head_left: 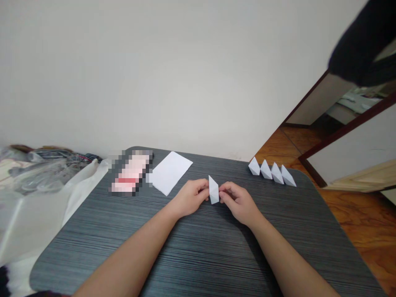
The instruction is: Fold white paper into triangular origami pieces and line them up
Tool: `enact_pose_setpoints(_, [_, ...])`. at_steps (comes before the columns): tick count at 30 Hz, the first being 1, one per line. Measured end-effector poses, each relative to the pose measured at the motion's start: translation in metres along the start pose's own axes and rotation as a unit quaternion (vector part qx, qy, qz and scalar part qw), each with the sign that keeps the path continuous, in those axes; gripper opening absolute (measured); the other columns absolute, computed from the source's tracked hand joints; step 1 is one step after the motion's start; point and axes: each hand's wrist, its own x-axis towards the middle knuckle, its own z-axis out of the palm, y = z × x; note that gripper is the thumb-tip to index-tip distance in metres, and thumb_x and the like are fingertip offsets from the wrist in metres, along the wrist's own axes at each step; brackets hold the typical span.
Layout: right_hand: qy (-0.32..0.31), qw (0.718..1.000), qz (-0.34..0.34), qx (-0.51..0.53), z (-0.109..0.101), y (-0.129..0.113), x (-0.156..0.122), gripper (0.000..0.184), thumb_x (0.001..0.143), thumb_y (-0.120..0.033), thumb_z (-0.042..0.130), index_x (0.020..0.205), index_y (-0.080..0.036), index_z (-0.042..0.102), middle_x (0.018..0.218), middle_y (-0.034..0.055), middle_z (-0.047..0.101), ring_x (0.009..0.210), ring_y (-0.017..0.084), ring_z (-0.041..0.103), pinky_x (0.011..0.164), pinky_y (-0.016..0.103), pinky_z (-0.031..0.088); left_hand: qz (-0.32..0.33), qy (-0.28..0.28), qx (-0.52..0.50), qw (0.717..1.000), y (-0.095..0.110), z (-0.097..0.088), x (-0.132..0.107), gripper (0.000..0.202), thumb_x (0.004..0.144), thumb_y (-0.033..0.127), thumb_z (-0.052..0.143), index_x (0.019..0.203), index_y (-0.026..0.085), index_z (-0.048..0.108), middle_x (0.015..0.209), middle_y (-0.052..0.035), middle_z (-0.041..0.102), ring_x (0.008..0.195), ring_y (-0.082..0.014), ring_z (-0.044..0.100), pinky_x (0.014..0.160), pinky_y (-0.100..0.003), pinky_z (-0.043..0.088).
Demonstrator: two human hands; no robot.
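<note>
Between my two hands, above the middle of the dark wood-grain table (198,255), is a small white folded paper piece (213,190) with a pointed top. My left hand (192,197) pinches its left edge between thumb and fingers. On the opposite edge, my right hand (237,201) pinches it the same way. Left of the hands lies a white sheet of paper (172,172). Toward the table's right back edge, several finished-looking folded paper pieces stand in a row, the leftmost paper piece (254,167) and the rightmost paper piece (288,176) among them.
A blurred-out flat pinkish object (131,172) lies at the table's left back. Behind the table rises a pale wall (173,82). Clear plastic and cloth (55,173) are heaped at left. Wooden floor (365,214) and a dark-framed mirror (346,103) are at right.
</note>
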Motion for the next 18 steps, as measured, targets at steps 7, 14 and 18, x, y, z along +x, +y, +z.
enact_pose_setpoints(7, [-0.002,1.0,-0.015,-0.017,-0.0021,-0.0036,0.0008,0.01,0.086,-0.02,0.05,0.083,-0.02,0.06,0.076,0.0016,0.06,0.07,0.015,0.056,0.066,0.027,0.042,0.001,-0.009,-0.001,1.0,0.0008,-0.0013,0.0002,0.018,0.085,0.019,0.043,0.08,0.015,0.06,0.069,0.0,0.059,0.065,-0.0114,0.055,0.06,-0.021,0.04])
enact_pose_setpoints(14, [-0.006,0.999,-0.035,-0.031,-0.0039,-0.0072,0.0018,0.013,0.087,-0.019,0.048,0.082,-0.019,0.06,0.077,0.0026,0.061,0.073,0.016,0.056,0.069,0.028,0.043,-0.002,-0.007,-0.015,1.0,0.0024,-0.0005,0.0001,0.019,0.085,0.018,0.042,0.081,0.015,0.06,0.07,-0.0003,0.06,0.064,-0.0112,0.055,0.06,-0.021,0.041])
enact_pose_setpoints(18, [-0.006,0.999,-0.029,-0.03,-0.0035,-0.007,0.0018,0.013,0.087,-0.019,0.048,0.084,-0.02,0.06,0.078,0.0029,0.061,0.074,0.017,0.056,0.07,0.029,0.043,-0.003,-0.005,-0.016,1.0,0.0032,-0.0006,0.0001,0.018,0.085,0.018,0.042,0.08,0.015,0.059,0.069,-0.0003,0.06,0.064,-0.0112,0.055,0.06,-0.022,0.041])
